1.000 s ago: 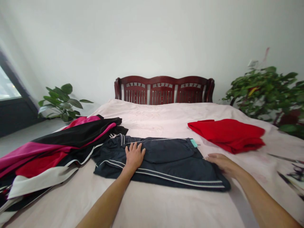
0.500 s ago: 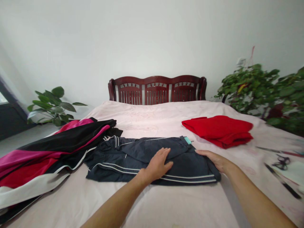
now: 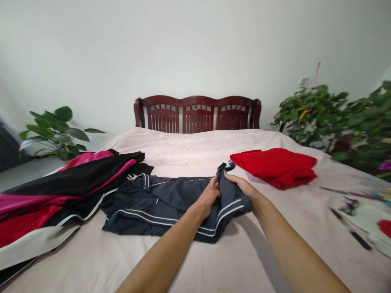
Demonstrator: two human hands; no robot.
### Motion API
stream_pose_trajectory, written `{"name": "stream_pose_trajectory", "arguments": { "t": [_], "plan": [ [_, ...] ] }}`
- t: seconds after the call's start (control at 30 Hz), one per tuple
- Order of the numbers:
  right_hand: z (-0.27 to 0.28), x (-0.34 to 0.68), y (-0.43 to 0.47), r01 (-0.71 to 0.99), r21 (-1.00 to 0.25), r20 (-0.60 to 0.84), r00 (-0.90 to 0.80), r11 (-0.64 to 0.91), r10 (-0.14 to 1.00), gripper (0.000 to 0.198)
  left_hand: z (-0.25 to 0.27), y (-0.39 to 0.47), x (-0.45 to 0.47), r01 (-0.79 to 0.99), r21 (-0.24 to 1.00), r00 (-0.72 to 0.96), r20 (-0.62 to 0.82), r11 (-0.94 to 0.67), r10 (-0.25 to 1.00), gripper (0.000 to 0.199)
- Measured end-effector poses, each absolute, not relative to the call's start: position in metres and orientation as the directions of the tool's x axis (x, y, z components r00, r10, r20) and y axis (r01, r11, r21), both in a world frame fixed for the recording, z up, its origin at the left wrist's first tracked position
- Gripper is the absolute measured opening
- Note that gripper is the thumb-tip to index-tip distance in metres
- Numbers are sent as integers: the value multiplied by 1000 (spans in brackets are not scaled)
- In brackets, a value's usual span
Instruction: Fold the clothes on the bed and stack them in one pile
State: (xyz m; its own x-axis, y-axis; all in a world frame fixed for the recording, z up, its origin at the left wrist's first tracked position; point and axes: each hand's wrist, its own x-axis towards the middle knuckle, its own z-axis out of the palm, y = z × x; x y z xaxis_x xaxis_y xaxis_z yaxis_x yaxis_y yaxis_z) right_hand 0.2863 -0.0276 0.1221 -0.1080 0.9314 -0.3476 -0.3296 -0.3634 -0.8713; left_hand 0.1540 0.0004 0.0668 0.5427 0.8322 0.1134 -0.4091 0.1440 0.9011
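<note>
Dark navy track pants (image 3: 177,203) with white piping lie folded lengthwise across the bed in front of me. My right hand (image 3: 242,189) grips their waistband end, which is lifted off the sheet and bent up toward the left. Just left of that raised part, my left hand (image 3: 209,197) has its fingers bent against the fabric at the fold, gathering it. A small teal label (image 3: 228,165) shows at the far edge of the waistband. The left hand's fingertips are partly hidden by cloth.
On the left lies a heap of black, pink, red and white clothing (image 3: 73,179), touching the pants' left end. A folded red garment (image 3: 275,167) rests at the right. Beyond it are a knife-like black tool (image 3: 351,230), dark scissors (image 3: 349,206) and papers (image 3: 366,219).
The right end of the pants has been lifted and bent leftward by my right hand. My left hand has gone from lying flat on the cloth to bent fingers at the fold.
</note>
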Motion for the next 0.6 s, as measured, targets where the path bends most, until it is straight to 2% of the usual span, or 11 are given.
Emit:
{"name": "stream_pose_trajectory", "arguments": {
  "t": [0.07, 0.13, 0.2, 0.27, 0.33, 0.43, 0.5, 0.6],
  "plan": [
    [132, 256, -16, -318, -897, -270, -157, -308, 950, 18, 78, 2, 129, -520, 839, 510, 153, 162, 846, 94],
    [136, 222, -3, -291, -934, -153, -202, -208, 967, 13, 86, 3, 98, -565, 818, 442, 184, 113, 878, 93],
    [133, 187, 9, -178, -979, -61, -225, -103, 972, 21, 88, 6, 62, -551, 833, 379, 199, 47, 904, 90],
    [123, 155, 18, -2, -998, -57, -242, -59, 969, 35, 86, 9, 22, -456, 890, 332, 160, 9, 930, 80],
    [106, 126, 21, 157, -986, -95, -255, -55, 962, 46, 81, 12, -20, -274, 960, 307, 34, 54, 951, 65],
    [76, 97, 15, 330, -944, -97, -270, -2, 958, 41, 73, 17, -78, -3, 982, 205, -183, 187, 962, 49],
    [62, 86, 6, 453, -887, -44, -264, 84, 964, 33, 72, 20, -105, 65, 979, 58, -197, 193, 979, 50],
    [56, 79, -8, 587, -780, 46, -293, 217, 955, 34, 78, 23, -113, 78, 991, -59, -101, 106, 993, 51]
  ]
}}
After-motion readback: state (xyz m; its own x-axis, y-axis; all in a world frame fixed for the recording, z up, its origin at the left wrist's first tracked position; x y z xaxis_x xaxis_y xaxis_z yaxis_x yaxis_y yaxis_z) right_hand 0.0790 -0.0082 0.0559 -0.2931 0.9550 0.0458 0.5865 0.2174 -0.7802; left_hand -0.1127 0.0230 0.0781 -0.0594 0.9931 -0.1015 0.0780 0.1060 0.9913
